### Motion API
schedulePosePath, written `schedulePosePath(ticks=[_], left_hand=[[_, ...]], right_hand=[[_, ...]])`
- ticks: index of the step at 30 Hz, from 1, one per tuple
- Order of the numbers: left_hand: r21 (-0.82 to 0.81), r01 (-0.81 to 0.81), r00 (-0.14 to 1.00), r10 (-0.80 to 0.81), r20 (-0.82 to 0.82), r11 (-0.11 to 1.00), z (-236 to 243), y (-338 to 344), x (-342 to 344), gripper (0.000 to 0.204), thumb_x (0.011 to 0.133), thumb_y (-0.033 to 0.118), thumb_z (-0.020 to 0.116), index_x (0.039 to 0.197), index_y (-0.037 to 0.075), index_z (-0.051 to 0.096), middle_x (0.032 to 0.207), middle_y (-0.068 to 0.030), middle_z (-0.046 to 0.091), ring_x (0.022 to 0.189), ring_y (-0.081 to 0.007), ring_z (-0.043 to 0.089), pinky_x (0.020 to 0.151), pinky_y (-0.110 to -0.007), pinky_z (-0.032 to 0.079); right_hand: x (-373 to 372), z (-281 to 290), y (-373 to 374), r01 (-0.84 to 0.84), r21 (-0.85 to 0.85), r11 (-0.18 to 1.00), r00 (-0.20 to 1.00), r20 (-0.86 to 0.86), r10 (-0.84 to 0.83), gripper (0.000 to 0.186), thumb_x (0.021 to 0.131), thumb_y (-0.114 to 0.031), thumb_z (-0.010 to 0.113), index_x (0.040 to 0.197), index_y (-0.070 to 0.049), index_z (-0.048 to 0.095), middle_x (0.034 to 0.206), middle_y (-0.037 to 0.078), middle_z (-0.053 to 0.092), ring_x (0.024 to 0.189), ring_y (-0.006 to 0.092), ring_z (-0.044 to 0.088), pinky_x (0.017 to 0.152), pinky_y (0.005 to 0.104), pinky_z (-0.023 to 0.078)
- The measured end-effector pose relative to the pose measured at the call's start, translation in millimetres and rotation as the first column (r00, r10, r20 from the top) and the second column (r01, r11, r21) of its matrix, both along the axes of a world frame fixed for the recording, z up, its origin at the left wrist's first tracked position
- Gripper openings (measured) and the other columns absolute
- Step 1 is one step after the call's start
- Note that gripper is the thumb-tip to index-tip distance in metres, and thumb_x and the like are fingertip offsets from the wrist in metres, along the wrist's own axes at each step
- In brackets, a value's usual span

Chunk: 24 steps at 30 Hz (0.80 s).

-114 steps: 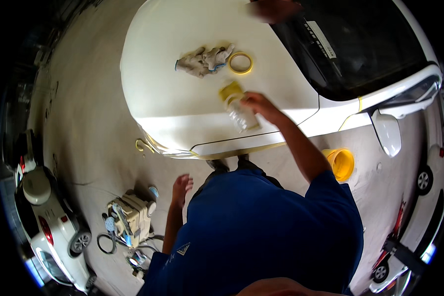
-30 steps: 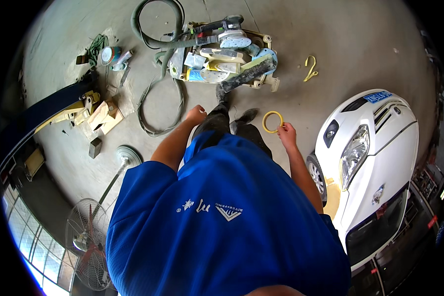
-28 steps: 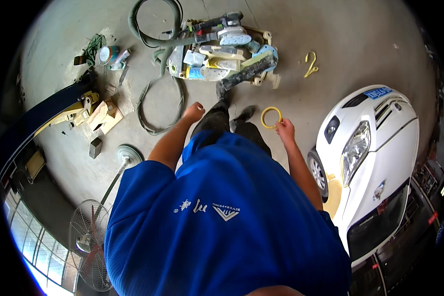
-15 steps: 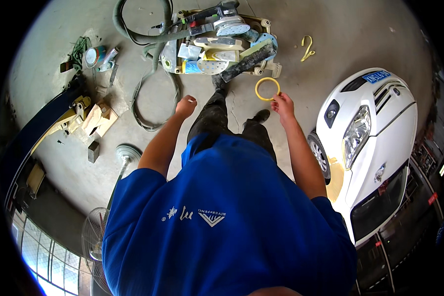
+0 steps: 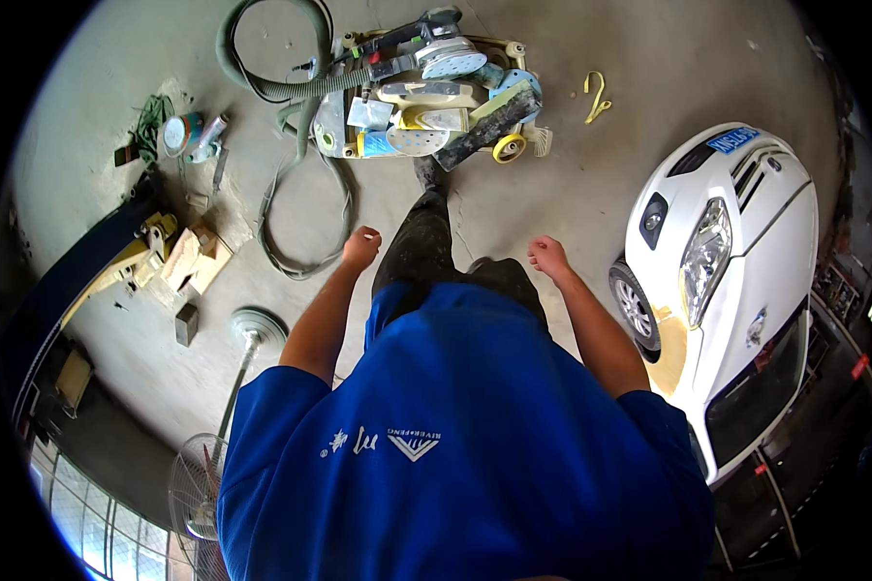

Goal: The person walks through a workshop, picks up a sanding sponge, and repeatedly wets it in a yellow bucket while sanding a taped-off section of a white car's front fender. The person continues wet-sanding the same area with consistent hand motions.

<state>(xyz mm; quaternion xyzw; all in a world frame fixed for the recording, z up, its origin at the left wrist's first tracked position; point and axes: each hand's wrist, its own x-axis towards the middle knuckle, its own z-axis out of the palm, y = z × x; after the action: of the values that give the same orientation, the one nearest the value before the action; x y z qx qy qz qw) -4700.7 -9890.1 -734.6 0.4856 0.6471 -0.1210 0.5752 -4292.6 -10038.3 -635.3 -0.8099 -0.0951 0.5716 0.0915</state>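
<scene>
My left hand has curled fingers beside my left thigh; what it holds, if anything, is too small to make out. My right hand is closed by my right thigh, with nothing visible in it. Ahead of me is a low cart loaded with a corded sander, perforated round pads, a long dark block and other items. A yellow tape roll is at the cart's near right corner; I cannot tell whether it rests there.
Looped hoses lie left of the cart. A standing fan, cardboard pieces and cans are on my left. A white car stands close on my right. A yellow strip lies on the floor.
Earlier I was at a car's bonnet; I have since turned towards the cart. The tape ring has left my right hand and is now at the cart, farther from me.
</scene>
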Motion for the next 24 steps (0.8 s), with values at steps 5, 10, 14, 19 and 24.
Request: schedulePosePath(ticks=[5,10,14,19,24], left_hand=[[0.105,0.283,0.958,-0.277,-0.068,0.953,-5,4,-15,0.028,0.079,0.030,0.056,0.097,0.011,0.066,0.096,-0.0168,0.068,0.096,-0.0331,0.064,0.084,-0.042,0.050],[0.265,0.689,0.721,-0.674,-0.162,0.674,11,46,6,0.033,0.083,0.034,0.047,0.093,0.007,0.063,0.098,-0.0203,0.066,0.098,-0.0397,0.061,0.084,-0.047,0.049],[0.722,0.682,0.155,-0.941,-0.301,-0.119,-2,61,-13,0.021,0.088,0.024,0.047,0.096,0.008,0.059,0.083,-0.0169,0.062,0.080,-0.0394,0.061,0.070,-0.052,0.051],[0.015,0.936,0.344,-0.925,0.164,0.351,27,46,106,0.011,0.088,0.016,0.057,0.093,0.006,0.059,0.073,-0.0043,0.061,0.062,-0.0133,0.059,0.052,-0.027,0.048],[0.064,0.998,-0.031,-0.984,0.174,-0.020,58,-7,210,0.012,0.086,0.015,0.058,0.096,0.007,0.059,0.077,-0.0052,0.062,0.063,-0.0128,0.060,0.054,-0.026,0.047]], right_hand=[[-32,38,13,0.141,0.348,0.927,0.988,0.005,-0.153,0.019,0.086,-0.013,0.055,0.101,-0.004,0.062,0.078,0.003,0.063,0.064,0.0108,0.058,0.055,0.0252,0.047],[-64,54,-82,0.391,0.638,0.663,0.879,-0.047,-0.474,0.018,0.087,-0.011,0.055,0.102,-0.003,0.061,0.078,0.003,0.062,0.065,0.0103,0.058,0.059,0.0247,0.047],[-130,12,-215,0.577,0.639,0.509,0.632,0.044,-0.773,0.017,0.087,-0.014,0.057,0.098,-0.002,0.062,0.078,0.005,0.064,0.063,0.0120,0.060,0.056,0.0254,0.048],[-368,-42,-445,0.878,0.429,0.210,0.045,0.363,-0.931,0.020,0.085,-0.017,0.055,0.089,-0.001,0.066,0.065,0.008,0.063,0.053,0.0149,0.058,0.046,0.0309,0.048],[-660,-94,-435,0.923,-0.168,0.348,0.385,0.353,-0.853,0.018,0.079,-0.012,0.053,0.077,-0.005,0.069,0.082,0.015,0.069,0.077,0.0281,0.067,0.065,0.0421,0.054]])
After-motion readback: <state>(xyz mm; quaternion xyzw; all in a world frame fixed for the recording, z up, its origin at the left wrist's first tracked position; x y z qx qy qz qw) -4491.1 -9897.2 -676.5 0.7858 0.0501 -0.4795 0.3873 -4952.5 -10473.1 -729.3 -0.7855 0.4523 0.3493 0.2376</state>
